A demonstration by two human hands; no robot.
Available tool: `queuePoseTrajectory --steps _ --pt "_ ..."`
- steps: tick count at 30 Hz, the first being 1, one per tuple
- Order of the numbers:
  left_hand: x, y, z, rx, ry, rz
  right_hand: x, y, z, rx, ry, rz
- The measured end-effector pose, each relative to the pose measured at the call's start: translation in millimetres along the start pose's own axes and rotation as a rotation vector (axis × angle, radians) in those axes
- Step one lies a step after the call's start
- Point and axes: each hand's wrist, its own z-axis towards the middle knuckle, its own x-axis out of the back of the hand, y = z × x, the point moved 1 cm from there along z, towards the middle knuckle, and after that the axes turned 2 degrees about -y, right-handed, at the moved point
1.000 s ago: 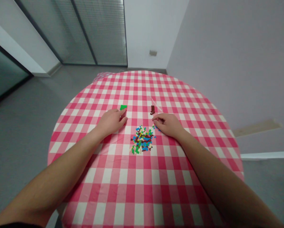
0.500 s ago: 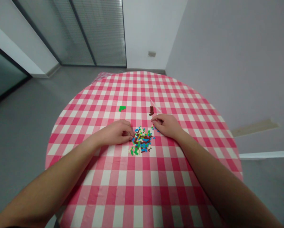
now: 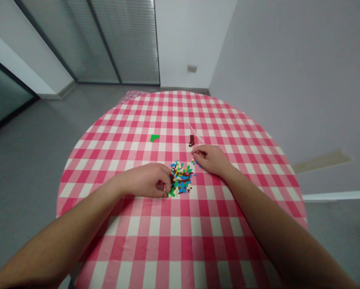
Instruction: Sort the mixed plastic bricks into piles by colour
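Note:
A loose heap of small toy building bricks (image 3: 181, 180) in green, blue, brown, yellow and cream lies mid-table. Curled at its near left edge, my left hand (image 3: 148, 180) has thumb and forefinger brought together at a green brick (image 3: 168, 195). Beyond the heap's right side rests my right hand (image 3: 211, 159), its fingers pinched; whatever is between the tips is too small to make out. A few blue and green bricks (image 3: 197, 163) lie by that hand. Just past its fingertips is a group of dark brown bricks (image 3: 192, 140).
A group of green bricks (image 3: 154, 137) sits farther back on the left. The round table wears a red-and-white checked cloth (image 3: 180, 224). A grey wall (image 3: 303, 80) stands to the right, with glass partitions (image 3: 126, 44) behind.
My left hand has shifted toward me along the heap's left edge, down to the green bricks. My right hand keeps its place and its pinch.

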Motion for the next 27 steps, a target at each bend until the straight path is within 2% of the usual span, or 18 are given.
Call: queuePoseTrajectory --steps 6,21,24,27 --pt "-1.6 -1.8 1.0 0.033 -0.018 0.037 0.9 -0.5 0.0 -0.005 0.001 -0.005" --pt "-4.3 -0.1 2.5 -0.014 0.006 -0.006 -0.6 0.7 -0.2 -0.006 0.008 0.008" --pt "-0.4 0.7 2.1 0.000 0.048 -0.052 -0.4 0.9 -0.4 -0.003 0.008 0.008" --pt "6.4 -11.3 -0.6 0.061 0.181 -0.041 0.0 1.1 -0.3 0.002 0.005 0.005"
